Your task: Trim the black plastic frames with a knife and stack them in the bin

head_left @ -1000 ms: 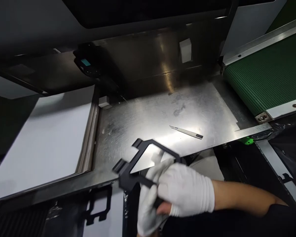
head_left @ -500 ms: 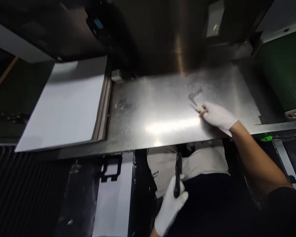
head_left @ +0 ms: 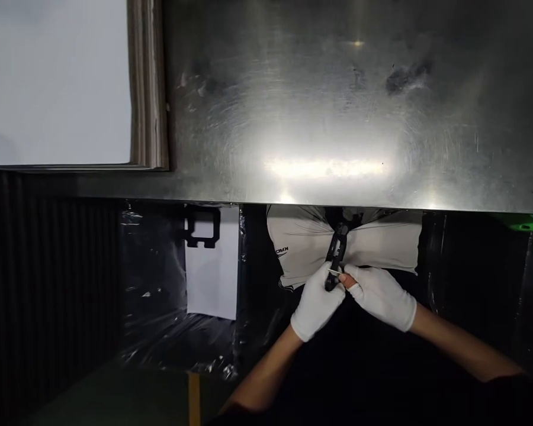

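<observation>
Both my hands wear white gloves and meet below the front edge of the steel table (head_left: 320,124). My left hand (head_left: 316,303) is closed on a thin black plastic frame part (head_left: 336,254), held edge-on and upright in front of my lap. My right hand (head_left: 381,294) is closed on a small craft knife (head_left: 334,272), its thin blade tip touching the black part near my left fingers. Most of the knife is hidden inside the glove.
A stack of white sheets (head_left: 55,83) lies at the table's left. Below the table edge, another black frame part (head_left: 201,227) rests on a white sheet (head_left: 211,278) inside black plastic wrap. A green piece (head_left: 522,223) shows at the right.
My right hand left the table top with the knife and came down to the black part in my left hand. The view has tilted down and closer.
</observation>
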Motion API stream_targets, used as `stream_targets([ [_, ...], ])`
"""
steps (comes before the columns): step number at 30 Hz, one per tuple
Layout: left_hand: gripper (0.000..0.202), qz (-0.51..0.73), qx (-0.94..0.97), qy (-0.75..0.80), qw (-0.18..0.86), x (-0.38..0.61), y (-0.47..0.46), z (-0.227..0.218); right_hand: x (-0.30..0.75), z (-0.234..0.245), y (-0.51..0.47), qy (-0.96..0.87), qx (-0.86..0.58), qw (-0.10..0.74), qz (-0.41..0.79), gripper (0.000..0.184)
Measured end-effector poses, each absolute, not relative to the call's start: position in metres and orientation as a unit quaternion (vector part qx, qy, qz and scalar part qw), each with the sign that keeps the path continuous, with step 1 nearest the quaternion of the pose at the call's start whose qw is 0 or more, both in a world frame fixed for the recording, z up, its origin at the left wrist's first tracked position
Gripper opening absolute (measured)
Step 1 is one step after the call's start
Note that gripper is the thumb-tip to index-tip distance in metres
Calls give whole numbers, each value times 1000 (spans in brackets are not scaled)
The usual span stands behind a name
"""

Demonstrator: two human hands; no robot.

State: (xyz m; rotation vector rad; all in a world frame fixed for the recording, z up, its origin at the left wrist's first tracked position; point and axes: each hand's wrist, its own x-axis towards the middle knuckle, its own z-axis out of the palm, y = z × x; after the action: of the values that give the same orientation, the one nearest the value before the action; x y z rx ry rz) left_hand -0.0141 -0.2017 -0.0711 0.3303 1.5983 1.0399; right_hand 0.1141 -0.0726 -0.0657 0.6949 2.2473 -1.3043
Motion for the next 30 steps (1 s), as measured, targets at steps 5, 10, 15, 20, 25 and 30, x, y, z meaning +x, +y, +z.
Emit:
stream_targets([
  [5, 12, 421, 142, 711, 545, -10, -202, -76, 109, -65, -74, 805, 278, 242, -464, 49],
  [10, 18, 400, 157, 739, 519, -5, -203, -78, 111, -66, -73, 761, 292, 215, -538, 46],
  [15, 25, 386, 147, 743, 527, -3, -203, -81, 113, -66, -77, 733, 322, 197, -566, 45],
  [20, 25, 377, 132, 740, 541, -1, -201, -81, 113, -63, -83, 715, 346, 222, -565, 48],
  [25, 27, 362, 133, 755, 530, -1, -198, -78, 113, -66, -86, 729, 356, 243, -532, 48],
  [30, 26, 378, 125, 753, 524, 0, -194, -75, 109, -66, -87, 746, 368, 253, -494, 49],
])
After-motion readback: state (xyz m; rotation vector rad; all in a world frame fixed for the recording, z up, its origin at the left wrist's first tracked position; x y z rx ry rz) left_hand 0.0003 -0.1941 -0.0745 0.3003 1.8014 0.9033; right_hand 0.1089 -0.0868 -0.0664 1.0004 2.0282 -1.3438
